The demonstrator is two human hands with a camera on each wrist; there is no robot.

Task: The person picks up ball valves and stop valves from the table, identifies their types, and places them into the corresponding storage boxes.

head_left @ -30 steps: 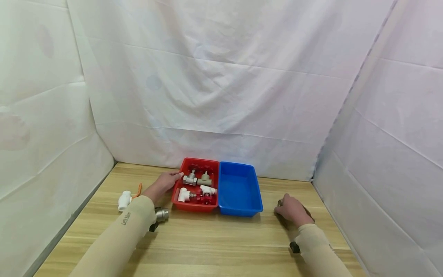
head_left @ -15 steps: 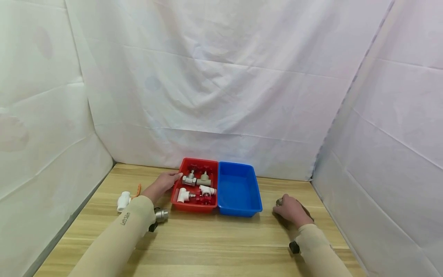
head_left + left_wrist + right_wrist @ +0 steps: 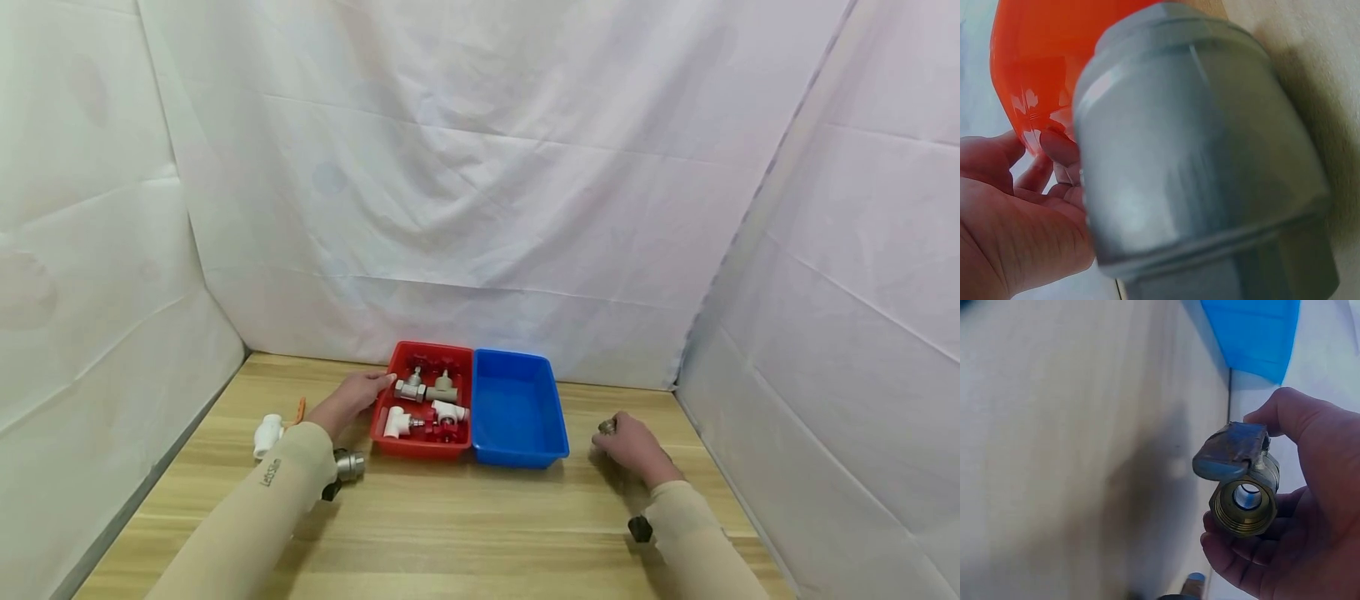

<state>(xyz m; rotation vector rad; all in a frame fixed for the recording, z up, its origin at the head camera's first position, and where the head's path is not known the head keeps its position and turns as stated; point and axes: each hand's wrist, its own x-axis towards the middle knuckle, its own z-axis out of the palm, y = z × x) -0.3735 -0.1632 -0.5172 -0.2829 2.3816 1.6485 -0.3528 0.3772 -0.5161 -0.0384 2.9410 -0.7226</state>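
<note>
At far left on the table (image 3: 450, 550), a white valve (image 3: 267, 435) with an orange lever, just beside the left sleeve (image 3: 247, 517). Partly behind that sleeve, a silver-grey metal fitting (image 3: 1191, 150), cylindrical and faceted at the ends. Beyond it, the left hand (image 3: 354, 397), reaching forward and inward, gripping the near-left edge of the red tray (image 3: 422, 451) between thumb and fingers. Glossy and rectangular, that tray, long axis front to back, holding four valves (image 3: 442, 392) in grey, beige and white with red handwheels. Directly alongside, the blue tray (image 3: 521, 457), similar in shape and direction. At far right, the brass valve (image 3: 1239, 459): worn, dull, threaded inside its hollow end, with a flat bluish-tipped lever. Turned threaded end first toward the right wrist camera, with long axis receding. Clasped by thumb and curled fingers in the right hand (image 3: 633, 446), over the table, well apart from the blue tray, with forearm slanting forward and inward.
</note>
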